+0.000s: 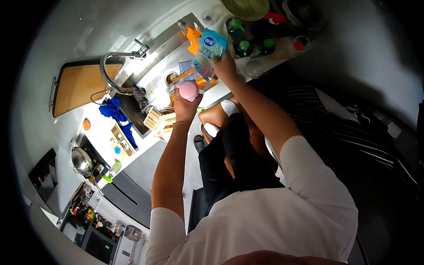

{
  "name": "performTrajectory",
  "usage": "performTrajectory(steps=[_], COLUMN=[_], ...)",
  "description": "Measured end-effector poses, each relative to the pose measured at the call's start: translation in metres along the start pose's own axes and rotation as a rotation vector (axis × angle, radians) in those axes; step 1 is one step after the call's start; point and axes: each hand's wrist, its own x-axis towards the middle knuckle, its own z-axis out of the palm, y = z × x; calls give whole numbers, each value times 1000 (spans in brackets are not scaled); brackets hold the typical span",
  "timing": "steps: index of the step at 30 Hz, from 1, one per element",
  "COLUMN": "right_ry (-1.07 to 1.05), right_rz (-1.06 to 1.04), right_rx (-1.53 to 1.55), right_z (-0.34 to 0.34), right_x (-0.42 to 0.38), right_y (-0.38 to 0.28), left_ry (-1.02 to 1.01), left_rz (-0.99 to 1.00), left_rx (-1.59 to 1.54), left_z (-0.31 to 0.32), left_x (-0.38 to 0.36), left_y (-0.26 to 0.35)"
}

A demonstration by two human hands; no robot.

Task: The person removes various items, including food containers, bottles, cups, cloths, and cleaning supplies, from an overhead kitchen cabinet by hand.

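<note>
Kitchen, dim on R w/ dark striped fabric (353, 137), brighter on L. White counter (148, 145) runs from near L to far R, w/ steel sink (152, 79) set in it. Wooden board (84, 88) on far L, beyond the curved tap (104, 66); metal pan (82, 161) nearer, also L. Green-capped bottles (244, 48) stand grouped at far R end. Blue cloth (114, 110) lies L of the dark basin, slatted block (152, 118) near its R side.

R hand (224, 66) is gripping the lower R edge of a blue pkt (213, 43), held up w/ most of it far & L of the fingers; orange wrapper (193, 39) shows just L of it. L hand (187, 107), nearer & L of R hand, is wrapped round a pink round-topped item (189, 90), top facing up, just near/L of the pkt; orange packs (180, 81) are right behind it.
</note>
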Motion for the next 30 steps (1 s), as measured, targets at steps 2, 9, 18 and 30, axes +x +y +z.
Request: performTrajectory(steps=[2,9,18,30], right_ry=[-63,-148,-45,252], right_rz=[161,590,171,-413], right_rx=[76,417,-93,-338], right_z=[19,58,44,22], right_x=[14,-35,-50,18], right_y=[5,84,89,-13], left_ry=[-15,-47,-109,-163], left_rz=[35,-51,18,-126], left_rx=[152,190,261,211], left_z=[-12,-22,0,26], left_x=[3,-18,-34,-49], left_y=[-4,-33,-66,-69])
